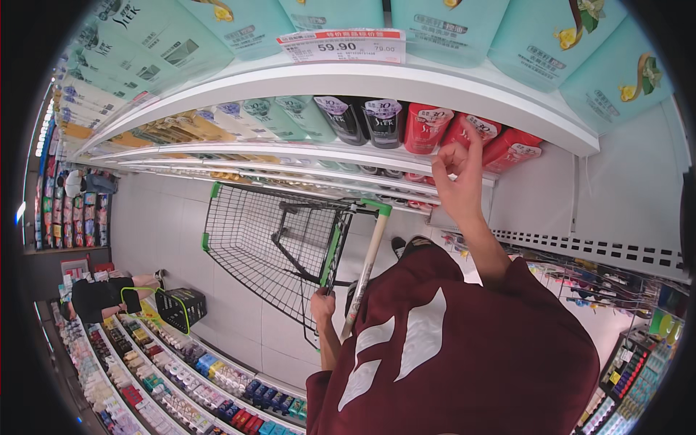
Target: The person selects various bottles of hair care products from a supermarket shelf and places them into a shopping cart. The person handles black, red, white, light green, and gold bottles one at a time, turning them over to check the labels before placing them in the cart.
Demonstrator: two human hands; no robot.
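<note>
My right hand [459,171] is raised at the shelf, its index finger extended over the front of a red shampoo-type bottle [452,135] and the other fingers curled. Nothing is held in it; whether the fingertip touches the bottle I cannot tell. On either side of that bottle are another red one [427,130] and a tilted red one [514,152]. Two black bottles [383,124] stand further left. Lower down, my left hand [323,305] is closed on the rear edge of a wire shopping cart [255,234], beside its cream handle bar [368,266].
Large pale green bottles [451,32] fill the shelf above, behind a price tag [342,46]. More shelf tiers [272,155] lie below. At the far left a person [95,299] has a black basket [182,309]. Stocked shelves [217,375] line the opposite side of the aisle floor [234,321].
</note>
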